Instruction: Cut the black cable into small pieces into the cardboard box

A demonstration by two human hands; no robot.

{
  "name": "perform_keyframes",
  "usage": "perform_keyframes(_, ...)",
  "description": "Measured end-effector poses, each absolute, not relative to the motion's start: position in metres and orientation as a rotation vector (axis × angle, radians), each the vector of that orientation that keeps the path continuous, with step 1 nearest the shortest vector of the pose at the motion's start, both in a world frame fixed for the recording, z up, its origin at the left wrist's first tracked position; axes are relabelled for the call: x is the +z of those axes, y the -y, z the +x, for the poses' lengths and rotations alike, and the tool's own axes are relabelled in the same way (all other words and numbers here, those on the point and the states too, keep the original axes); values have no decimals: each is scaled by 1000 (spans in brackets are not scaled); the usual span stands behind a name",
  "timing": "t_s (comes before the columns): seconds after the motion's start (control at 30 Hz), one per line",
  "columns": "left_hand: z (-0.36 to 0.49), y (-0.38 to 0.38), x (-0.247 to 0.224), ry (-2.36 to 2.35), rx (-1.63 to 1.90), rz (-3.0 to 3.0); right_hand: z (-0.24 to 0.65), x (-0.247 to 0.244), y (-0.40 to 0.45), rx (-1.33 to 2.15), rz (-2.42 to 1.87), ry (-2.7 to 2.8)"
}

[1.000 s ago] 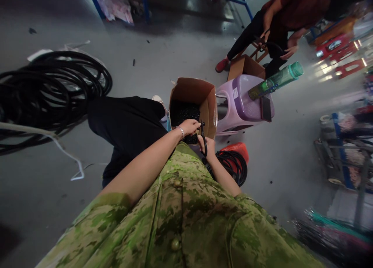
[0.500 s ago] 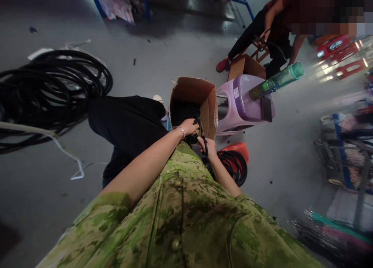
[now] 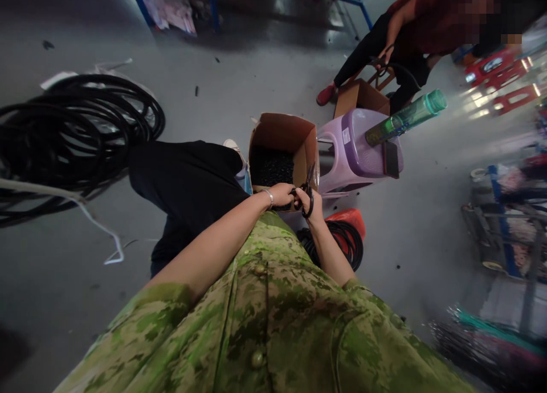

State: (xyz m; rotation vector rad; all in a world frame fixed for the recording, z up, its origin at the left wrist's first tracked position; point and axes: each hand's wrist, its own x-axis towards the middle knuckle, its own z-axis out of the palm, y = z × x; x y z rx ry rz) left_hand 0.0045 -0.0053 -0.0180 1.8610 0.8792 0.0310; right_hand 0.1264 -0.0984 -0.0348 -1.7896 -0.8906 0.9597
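Observation:
In my right hand [image 3: 315,206] is a pair of black-handled scissors [image 3: 309,202], the blades pointing up along the box's right side. My left hand [image 3: 282,195] is closed with its fingertips on a dark end of what looks like a black strip [image 3: 293,192]. The two hands almost touch over the near edge of an open cardboard box [image 3: 305,139]. Many short black pieces [image 3: 273,168] cover the bottom of the box. Beside my right forearm lies a coil of black tubing [image 3: 351,245] with a red plastic bag [image 3: 352,217] by it.
A purple stool [image 3: 359,148] stands right of the box, carrying a green bottle [image 3: 405,119] and a dark phone [image 3: 390,159]. Large black tubing coils [image 3: 141,105] lie on the floor at left. A co-worker's hand [image 3: 387,54] holds a black strip above another box [image 3: 352,97].
My hands have come nearer each other. The scissors and my right hand have shifted up and right, and my left hand slightly down and right, toward the near edge of the box.

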Motion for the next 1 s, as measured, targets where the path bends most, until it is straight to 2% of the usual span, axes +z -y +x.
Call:
perform_keyframes(0.23,4,7,-15,-833,63,1751,125,-33,96,946,-1797,895)
perform_keyframes(0.5,8,9,-18,-751,116,1338,132,-17,87,910,-1781,821)
perform_keyframes(0.77,3,-2,-13,-1022,437,881,124,-34,114,1044,-1792,1106)
perform_keyframes(1.0,-2,-11,-11,-1075,657,508,108,-57,136,1055,-1860,1107)
